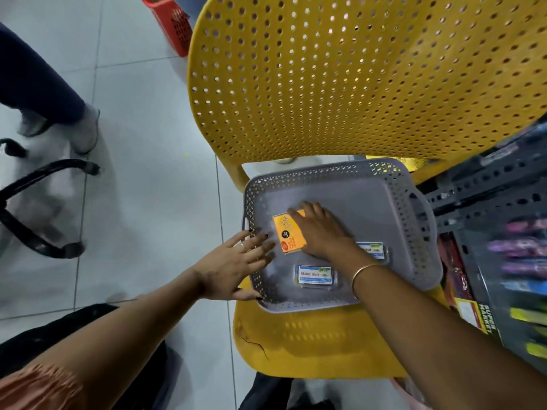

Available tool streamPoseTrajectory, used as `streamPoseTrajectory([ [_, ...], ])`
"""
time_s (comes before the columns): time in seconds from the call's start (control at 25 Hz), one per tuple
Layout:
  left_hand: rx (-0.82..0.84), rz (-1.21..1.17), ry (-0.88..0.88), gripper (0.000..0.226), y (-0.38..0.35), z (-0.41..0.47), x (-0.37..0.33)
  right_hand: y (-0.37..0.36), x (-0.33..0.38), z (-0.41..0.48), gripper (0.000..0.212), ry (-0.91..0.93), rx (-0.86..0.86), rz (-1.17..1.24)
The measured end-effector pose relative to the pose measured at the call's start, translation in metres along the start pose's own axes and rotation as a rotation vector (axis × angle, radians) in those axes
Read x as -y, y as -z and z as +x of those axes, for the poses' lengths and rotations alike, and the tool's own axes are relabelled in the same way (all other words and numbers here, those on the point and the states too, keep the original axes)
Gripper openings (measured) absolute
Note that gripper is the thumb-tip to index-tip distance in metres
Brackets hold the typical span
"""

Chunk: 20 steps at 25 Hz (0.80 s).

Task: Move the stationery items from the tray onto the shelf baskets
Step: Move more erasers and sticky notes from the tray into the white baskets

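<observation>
Your right hand lies spread on the orange packet near the tray's left edge; left hand, spread, steadies that edge. Next, probably pinch and lift it.

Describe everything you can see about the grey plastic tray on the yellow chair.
The grey plastic tray is square with rounded corners, a smooth floor, perforated walls and side handles. It sits flat on the seat of the yellow perforated plastic chair. Inside lie an orange packet and two clear boxes with blue-and-white labels, one partly hidden under the right wrist. The right hand rests on the packet; the left hand touches the tray's left wall.
</observation>
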<state>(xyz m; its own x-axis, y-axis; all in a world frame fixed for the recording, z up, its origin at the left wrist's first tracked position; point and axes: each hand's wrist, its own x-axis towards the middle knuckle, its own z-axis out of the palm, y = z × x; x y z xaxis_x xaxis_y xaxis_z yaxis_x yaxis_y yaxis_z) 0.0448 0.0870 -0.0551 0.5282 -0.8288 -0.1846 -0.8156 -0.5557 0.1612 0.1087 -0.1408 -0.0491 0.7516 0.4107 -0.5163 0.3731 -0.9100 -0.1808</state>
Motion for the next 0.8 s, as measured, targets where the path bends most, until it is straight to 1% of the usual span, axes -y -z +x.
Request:
streamPoseTrajectory([
  [0.08,0.004,0.004,0.009,0.076,-0.001,0.0,0.0,-0.003,0.0,-0.003,0.082,-0.067,-0.019,0.003],
  [0.2,0.006,0.006,0.015,0.076,0.0,0.0,0.0,-0.008,0.006,-0.007,0.079,-0.241,-0.038,-0.02],
  [0.28,0.002,0.004,0.017,0.077,0.0,0.001,0.0,-0.002,0.003,-0.008,0.08,-0.285,-0.038,-0.027],
  [0.32,0.0,0.0,0.017,0.077,0.0,0.001,0.0,0.002,0.0,-0.008,0.08,-0.267,-0.044,-0.006],
  [0.36,-0.003,-0.004,0.016,0.077,0.0,0.002,0.0,0.005,-0.005,-0.008,0.082,-0.208,-0.042,0.019],
  [0.4,-0.006,-0.006,0.014,0.077,0.0,0.001,0.0,0.006,-0.008,-0.008,0.086,-0.111,-0.017,0.024],
  [0.48,-0.006,-0.001,0.01,0.077,0.0,0.001,0.0,0.003,-0.01,-0.01,0.093,0.081,0.052,-0.055],
  [0.52,-0.005,0.004,0.008,0.077,0.0,0.001,0.0,0.0,-0.011,-0.011,0.091,0.132,0.057,-0.106],
  [0.68,-0.011,0.015,0.003,0.077,-0.001,0.001,-0.001,-0.007,-0.008,-0.009,0.077,0.16,-0.067,-0.195],
  [0.8,-0.01,0.025,0.01,0.077,-0.001,0.0,-0.001,-0.012,-0.012,-0.009,0.075,0.143,-0.116,-0.21],
])
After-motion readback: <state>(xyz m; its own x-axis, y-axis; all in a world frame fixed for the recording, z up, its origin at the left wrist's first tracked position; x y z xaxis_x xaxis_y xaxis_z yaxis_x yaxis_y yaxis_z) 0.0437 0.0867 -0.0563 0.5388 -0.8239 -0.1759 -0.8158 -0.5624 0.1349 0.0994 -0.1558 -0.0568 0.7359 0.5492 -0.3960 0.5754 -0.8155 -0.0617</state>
